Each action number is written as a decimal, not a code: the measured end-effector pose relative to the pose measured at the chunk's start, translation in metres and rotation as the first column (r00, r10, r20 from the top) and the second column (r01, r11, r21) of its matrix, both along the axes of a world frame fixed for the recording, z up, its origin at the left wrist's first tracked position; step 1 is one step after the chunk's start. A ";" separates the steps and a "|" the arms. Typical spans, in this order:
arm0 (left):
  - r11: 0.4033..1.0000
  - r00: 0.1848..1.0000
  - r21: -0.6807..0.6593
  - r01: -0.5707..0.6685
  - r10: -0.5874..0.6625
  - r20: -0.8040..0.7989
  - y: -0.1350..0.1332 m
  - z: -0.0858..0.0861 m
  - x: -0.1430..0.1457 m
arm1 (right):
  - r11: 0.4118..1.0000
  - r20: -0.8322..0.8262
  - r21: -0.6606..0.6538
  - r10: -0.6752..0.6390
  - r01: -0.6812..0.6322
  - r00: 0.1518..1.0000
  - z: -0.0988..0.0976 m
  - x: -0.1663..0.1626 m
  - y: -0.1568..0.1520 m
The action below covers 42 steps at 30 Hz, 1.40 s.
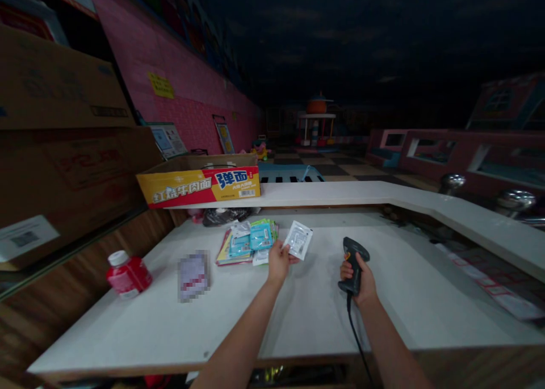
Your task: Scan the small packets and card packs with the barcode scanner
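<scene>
My left hand [279,262] pinches the near edge of a small white packet [298,239] and holds it just above the white counter [315,309]. My right hand [360,278] is wrapped round the grip of a black barcode scanner [355,255], whose head points up and away; its cable runs back along my forearm. Left of the packet lies a loose pile of small blue and multicoloured packets [249,241].
A red bottle with a white cap [128,274] lies on its side at the counter's left. A blurred card [193,275] lies near it. A yellow-and-red carton [200,185] sits on the raised shelf [383,193] behind. Brown cardboard boxes [63,150] stack on the left.
</scene>
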<state>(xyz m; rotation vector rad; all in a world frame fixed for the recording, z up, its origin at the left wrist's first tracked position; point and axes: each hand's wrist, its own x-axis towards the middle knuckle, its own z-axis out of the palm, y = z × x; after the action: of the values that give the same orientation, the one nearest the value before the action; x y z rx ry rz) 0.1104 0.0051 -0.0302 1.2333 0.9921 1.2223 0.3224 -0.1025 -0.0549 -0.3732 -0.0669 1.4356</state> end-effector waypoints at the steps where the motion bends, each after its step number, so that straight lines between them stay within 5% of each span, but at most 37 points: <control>1: 0.999 1.000 -0.031 0.012 -0.012 0.006 0.003 -0.006 0.012 | 1.000 0.008 -0.002 -0.001 0.001 1.000 0.000 0.000 0.000; 5: 0.998 0.986 0.054 -0.041 0.049 -0.157 0.017 -0.024 0.033 | 1.000 0.093 -0.009 0.021 -0.020 0.995 -0.001 -0.002 0.003; 13: 0.970 0.928 0.241 -0.030 0.117 -0.354 0.025 -0.040 0.025 | 0.986 0.423 -0.155 0.130 -0.070 0.897 0.012 -0.014 0.005; 18: 0.959 0.915 0.283 -0.026 0.137 -0.379 0.028 -0.046 0.026 | 0.958 0.775 -0.282 0.259 -0.052 0.577 0.035 -0.022 -0.019; 22: 0.960 0.915 0.276 -0.041 0.147 -0.375 0.028 -0.046 0.027 | 0.936 0.891 -0.339 0.352 -0.094 0.286 0.051 -0.026 -0.049; 27: 0.970 0.913 0.241 -0.040 0.133 -0.386 0.024 -0.040 0.027 | 0.931 0.921 -0.356 0.365 -0.083 0.139 0.060 -0.029 -0.065; 36: 0.967 0.922 0.250 -0.041 0.133 -0.364 0.024 -0.040 0.027 | 0.927 0.906 -0.362 0.374 -0.096 0.199 0.058 -0.026 -0.061; 42: 0.978 0.951 0.203 0.039 0.025 -0.307 0.023 -0.041 0.030 | 0.952 0.829 -0.304 0.272 -0.013 0.489 0.047 -0.019 -0.042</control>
<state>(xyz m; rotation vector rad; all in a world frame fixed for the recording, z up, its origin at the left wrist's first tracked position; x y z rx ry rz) 0.1405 0.0277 -0.0709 1.6272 1.1036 1.1708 0.3037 -0.1445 -0.0082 -1.3422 -0.7681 1.2812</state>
